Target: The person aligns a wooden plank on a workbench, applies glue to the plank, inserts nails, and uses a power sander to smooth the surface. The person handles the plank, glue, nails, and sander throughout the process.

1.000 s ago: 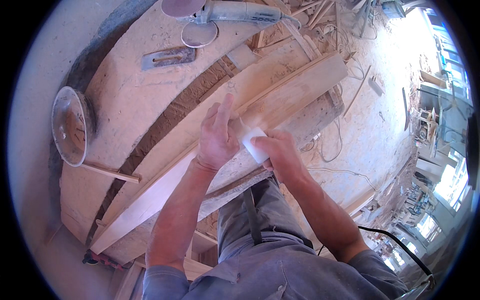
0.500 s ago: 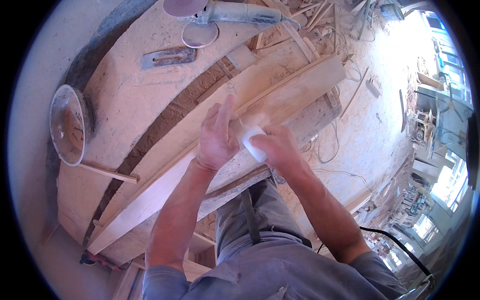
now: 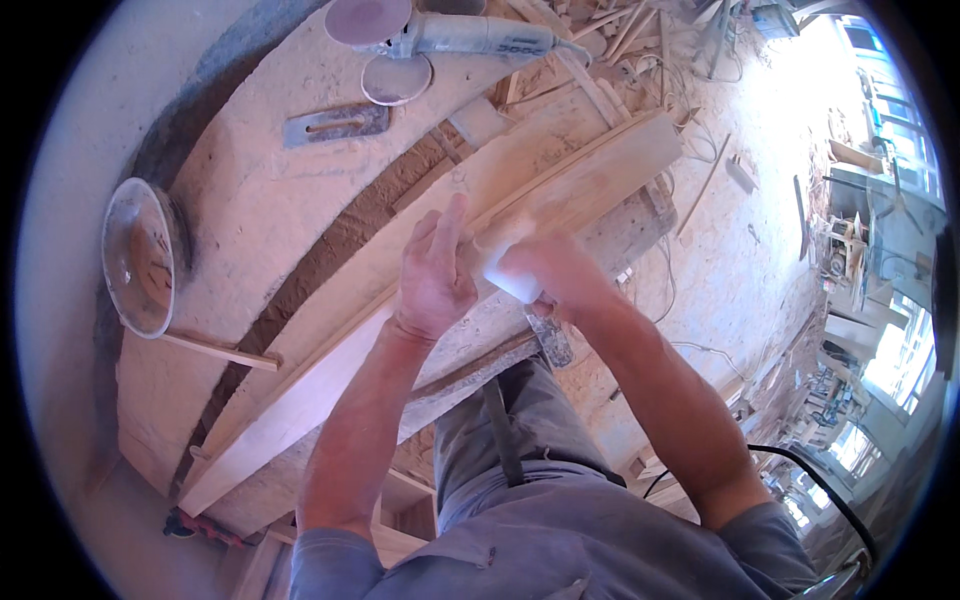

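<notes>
A: Fingers 1st; what's R hand [image 3: 562, 272] got?

B: White block [image 3: 513, 282]; fingers closed round it; hand's blurred, so exact finger spots are hard to tell

A: & L hand [image 3: 434, 287]?

B: Just L of block; fingers mostly stretched, one pointing up & away along the wood; nothing seen in its grasp; can't tell if thumb presses down

A: Block's where, exactly?

B: Btwn the hands, at near edge of long pale board [image 3: 615, 172]; can't tell if it sits flat; board runs diag., lower L to upper R, w/ whitish blur by the block

A: Further out?

B: Beyond board, sawdusty gap [image 3: 345, 230]; past that, pale dusty slab [image 3: 250, 200] w/ flat metal tool [image 3: 345, 127] lying on it; power tool [image 3: 470, 36] w/ round pad up top, round disc [image 3: 397, 82] just below pad

A: L side?

B: Round bowl [image 3: 123, 245], pale rim, tilted; wood stick [image 3: 222, 351] by it, R end at the gap

A: & R?

B: Dusty floor [image 3: 740, 290]; wood scraps [image 3: 625, 32] up top; bright windows [image 3: 905, 360] far R; grey trousers [image 3: 535, 405] below the hands, nr the board
</notes>
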`<state>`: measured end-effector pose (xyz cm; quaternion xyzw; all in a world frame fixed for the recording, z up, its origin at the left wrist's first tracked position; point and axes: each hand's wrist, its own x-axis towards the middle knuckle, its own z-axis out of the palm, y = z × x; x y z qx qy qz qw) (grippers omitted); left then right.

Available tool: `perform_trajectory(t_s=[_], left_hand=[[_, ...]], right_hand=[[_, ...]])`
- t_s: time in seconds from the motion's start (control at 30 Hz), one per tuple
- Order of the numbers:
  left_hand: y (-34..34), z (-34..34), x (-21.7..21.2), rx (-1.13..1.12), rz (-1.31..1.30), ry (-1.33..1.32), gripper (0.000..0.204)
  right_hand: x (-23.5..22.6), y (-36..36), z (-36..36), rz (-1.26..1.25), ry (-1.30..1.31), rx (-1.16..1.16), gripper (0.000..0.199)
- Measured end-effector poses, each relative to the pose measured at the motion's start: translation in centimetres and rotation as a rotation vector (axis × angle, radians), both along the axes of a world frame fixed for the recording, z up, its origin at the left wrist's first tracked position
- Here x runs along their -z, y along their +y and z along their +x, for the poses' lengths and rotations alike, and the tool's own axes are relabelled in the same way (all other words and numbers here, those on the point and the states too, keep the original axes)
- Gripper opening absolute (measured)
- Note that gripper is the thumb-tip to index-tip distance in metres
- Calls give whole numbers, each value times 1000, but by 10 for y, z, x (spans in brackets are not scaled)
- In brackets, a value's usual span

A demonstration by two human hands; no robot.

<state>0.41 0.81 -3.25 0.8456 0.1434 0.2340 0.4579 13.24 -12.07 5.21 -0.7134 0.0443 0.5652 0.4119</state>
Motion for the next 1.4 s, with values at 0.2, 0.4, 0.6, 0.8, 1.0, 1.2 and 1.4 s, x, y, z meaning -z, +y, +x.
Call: perform_trajectory(t_s=[0.2, 0.4, 0.6, 0.8, 1.0, 1.2, 1.4], left_hand=[[0, -1, 3, 8, -17, -7, 75], [1, -2, 3, -3, -9, 16, 76], [-4, -2, 4, -40, -11, 67, 80], [-4, -2, 11, -25, -24, 68, 73], [-3, -3, 3, -47, -20, 98, 72], [0, -5, 15, -34, -40, 103, 77], [8, -25, 49, -76, 33, 127, 75]], right_hand=[[11, 2, 8, -27, -2, -51, 21], [8, -1, 16, 59, -135, -221, 26], [7, -73, 24, 139, -30, 226, 27], [73, -134, 15, -18, -279, 580, 29], [97, -126, 21, -235, -508, 596, 31], [101, -154, 52, 27, -489, 814, 18], [-10, -160, 121, 296, -694, 851, 12]])
